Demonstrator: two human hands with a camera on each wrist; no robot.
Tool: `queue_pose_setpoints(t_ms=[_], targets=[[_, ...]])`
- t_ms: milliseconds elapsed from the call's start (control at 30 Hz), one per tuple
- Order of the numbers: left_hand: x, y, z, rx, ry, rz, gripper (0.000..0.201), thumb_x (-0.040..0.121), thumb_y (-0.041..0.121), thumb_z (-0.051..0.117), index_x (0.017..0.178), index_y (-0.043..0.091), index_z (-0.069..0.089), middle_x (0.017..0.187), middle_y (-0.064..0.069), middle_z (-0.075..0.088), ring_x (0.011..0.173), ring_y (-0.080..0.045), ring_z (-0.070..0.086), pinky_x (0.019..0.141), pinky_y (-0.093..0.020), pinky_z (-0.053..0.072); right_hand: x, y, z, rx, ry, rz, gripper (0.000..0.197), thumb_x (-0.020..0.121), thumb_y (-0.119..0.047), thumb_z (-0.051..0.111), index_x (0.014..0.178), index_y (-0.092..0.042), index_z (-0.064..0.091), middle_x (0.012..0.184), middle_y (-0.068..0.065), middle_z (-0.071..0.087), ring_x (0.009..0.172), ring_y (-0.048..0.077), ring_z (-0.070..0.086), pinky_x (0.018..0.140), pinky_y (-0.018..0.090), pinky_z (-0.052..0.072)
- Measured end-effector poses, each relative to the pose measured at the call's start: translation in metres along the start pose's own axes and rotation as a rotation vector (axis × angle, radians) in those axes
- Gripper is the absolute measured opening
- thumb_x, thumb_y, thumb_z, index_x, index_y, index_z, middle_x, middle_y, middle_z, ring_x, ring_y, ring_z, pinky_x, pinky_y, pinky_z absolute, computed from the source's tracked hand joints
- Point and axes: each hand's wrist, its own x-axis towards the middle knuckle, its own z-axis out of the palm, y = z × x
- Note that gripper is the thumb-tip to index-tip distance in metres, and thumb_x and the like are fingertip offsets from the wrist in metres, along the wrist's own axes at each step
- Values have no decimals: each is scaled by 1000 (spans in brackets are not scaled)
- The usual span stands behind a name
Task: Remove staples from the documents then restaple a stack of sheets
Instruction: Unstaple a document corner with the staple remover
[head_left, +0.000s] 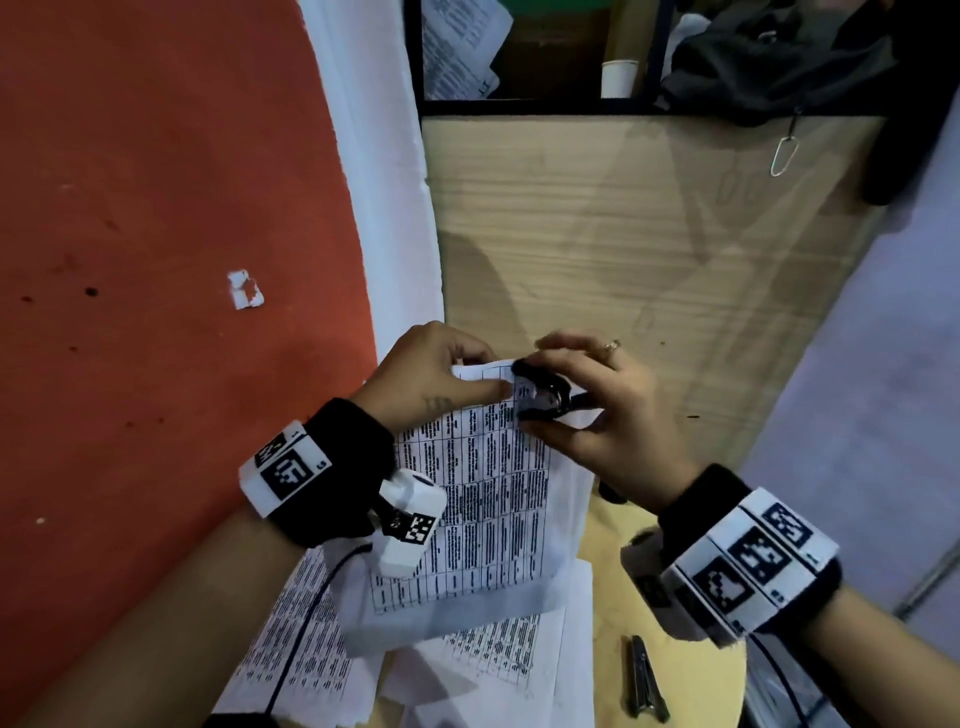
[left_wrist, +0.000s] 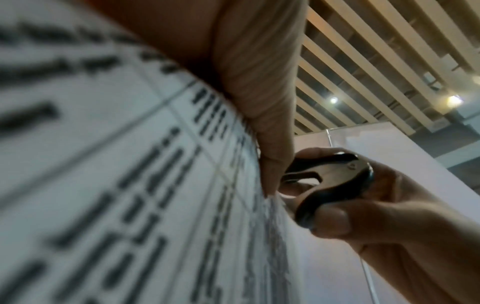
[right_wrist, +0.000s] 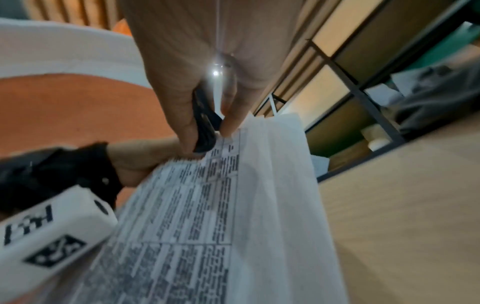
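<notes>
The right hand (head_left: 613, 415) is clamped on the black staple remover (head_left: 543, 392), biting the top corner of the document (head_left: 483, 483). The left hand (head_left: 436, 374) pinches that corner just beside it. Thin, limp sheets likely tear; hold near the staple.

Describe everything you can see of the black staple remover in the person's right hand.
The staple remover is a small claw type, with glossy black curved grips and metal prongs between them. The right hand pinches it, thumb on one grip and fingers on the other. Its prongs meet the top corner of the printed document, which the left hand holds raised.
</notes>
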Motion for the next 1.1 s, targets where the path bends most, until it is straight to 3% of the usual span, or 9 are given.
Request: queue_pose_setpoints(t_ms=[100,200,267,433,600,700,800,900,1100], targets=[[-2,6,0,-95,-18,-18,34,67,44,76,77,11,74,75,-12,71,69,-18,63,71,-42,49,1,-1,2,-69,-6,-95,38,71,-7,76,108,-2,66,107,8,61,97,12,57,79,27,53],[-3,10,0,-182,-21,-48,11,71,26,80,72,17,74,65,3,70,64,-1,58,67,-28,44,2,-1,3,-128,0,-142,37,72,-7,75,108,-2,67,108,9,64,98,16,59,81,32,52],[-4,11,1,-206,-22,-48,7,71,23,80,70,20,73,62,9,68,62,3,57,66,-23,44,3,-1,4,-178,11,-175,36,72,-7,75,106,-2,68,108,10,65,97,17,60,81,33,52],[-3,13,1,-197,0,-60,15,66,32,74,70,18,74,72,-3,72,68,-5,61,74,-34,49,4,0,4,-252,14,-216,31,74,-7,74,104,-3,69,106,9,67,95,20,61,77,36,52],[-5,14,1,-190,-5,-61,16,64,33,76,72,20,75,73,-2,73,67,-5,62,75,-37,50,3,0,4,-249,20,-226,31,73,-7,74,103,-3,69,105,9,67,95,19,60,76,35,51],[-5,12,0,-186,-17,-56,29,59,43,77,75,19,74,75,-8,73,69,-10,62,73,-43,52,4,-1,3,-262,14,-237,31,73,-8,75,103,-2,69,104,10,67,93,21,61,76,36,52],[-5,13,1,-197,-24,-58,35,57,47,72,77,18,73,73,-9,72,68,-9,61,71,-39,51,5,-2,3,-275,-1,-251,27,76,-9,73,101,-1,69,102,11,68,88,29,65,70,38,54],[-5,15,0,-238,-37,-83,22,62,33,77,74,15,73,72,-4,71,68,-7,60,70,-31,48,7,-4,1,-305,-8,-270,25,76,-8,72,100,-1,69,100,12,68,85,31,66,68,39,54],[-7,19,-4,-243,-113,-109,9,74,5,76,82,2,72,75,-15,67,68,-13,56,65,-27,43,8,-3,1,-336,-22,-296,20,75,-5,71,94,0,69,95,12,68,78,33,66,60,39,54]])
